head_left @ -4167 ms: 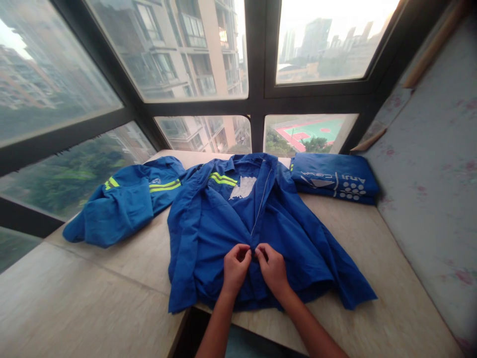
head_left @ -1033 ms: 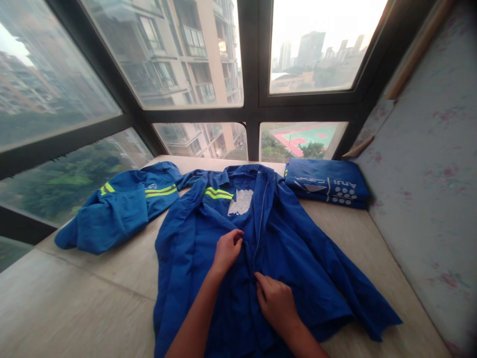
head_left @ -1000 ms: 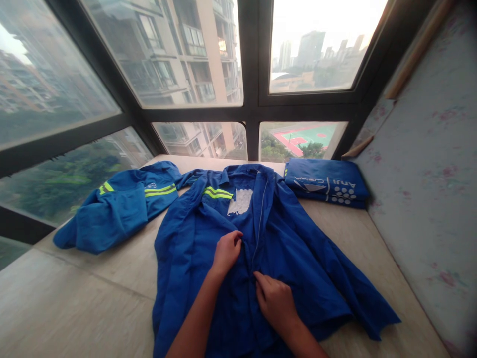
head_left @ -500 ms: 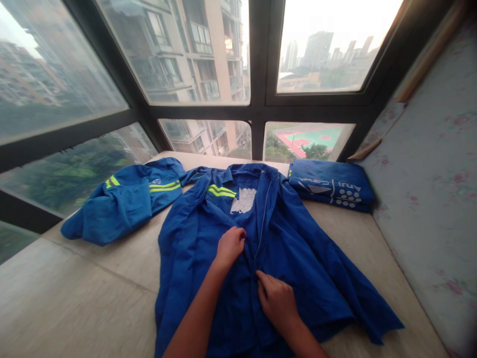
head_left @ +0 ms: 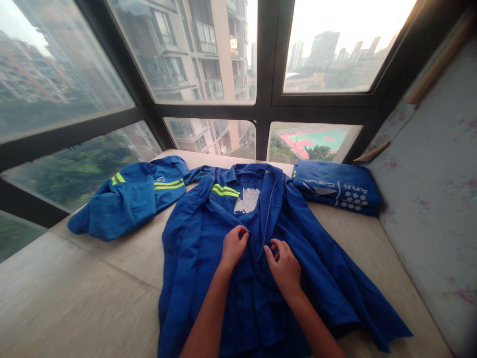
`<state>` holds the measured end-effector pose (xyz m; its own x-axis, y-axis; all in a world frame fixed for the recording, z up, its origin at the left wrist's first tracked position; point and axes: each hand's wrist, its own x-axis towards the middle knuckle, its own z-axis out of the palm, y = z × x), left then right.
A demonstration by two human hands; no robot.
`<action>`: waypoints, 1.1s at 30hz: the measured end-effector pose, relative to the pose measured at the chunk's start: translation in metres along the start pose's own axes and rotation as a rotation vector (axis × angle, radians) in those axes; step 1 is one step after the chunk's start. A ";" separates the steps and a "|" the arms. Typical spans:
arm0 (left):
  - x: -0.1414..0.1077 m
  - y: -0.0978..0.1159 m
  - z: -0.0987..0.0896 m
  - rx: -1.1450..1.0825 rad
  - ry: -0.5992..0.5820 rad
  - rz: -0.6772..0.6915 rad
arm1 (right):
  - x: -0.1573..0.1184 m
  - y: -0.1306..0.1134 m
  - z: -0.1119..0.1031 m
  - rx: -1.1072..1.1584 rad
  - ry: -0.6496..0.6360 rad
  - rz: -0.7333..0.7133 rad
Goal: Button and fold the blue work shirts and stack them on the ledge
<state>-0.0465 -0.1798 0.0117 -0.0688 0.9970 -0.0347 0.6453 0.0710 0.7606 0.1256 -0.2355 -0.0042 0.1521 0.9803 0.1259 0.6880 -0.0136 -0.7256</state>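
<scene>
A blue jacket lies spread on the sill, collar toward the window, its front partly open at the top so that a white patch shows inside. Yellow-green stripes cross its chest. My left hand pinches the edge of the jacket's front near the middle. Just right of the front opening is my right hand, fingers curved and apart over the cloth, with nothing visible between them.
Another blue garment with yellow-green stripes lies bunched at the left. A folded blue stack with white print sits at the back right, beside the flowered wall. Dark window frames rise behind the pale sill.
My right hand has moved up along the jacket's front and its fingers have spread. My left hand stays at the front edge. The whole view has shifted slightly.
</scene>
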 end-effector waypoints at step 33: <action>-0.023 -0.025 0.033 -0.364 0.145 0.066 | 0.031 0.012 0.055 0.402 -0.105 -0.139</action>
<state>-0.0363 -0.2038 -0.0282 -0.1598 0.9826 0.0946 0.3424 -0.0347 0.9389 0.0998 -0.1946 -0.0460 -0.0091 0.9824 0.1865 0.3627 0.1770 -0.9150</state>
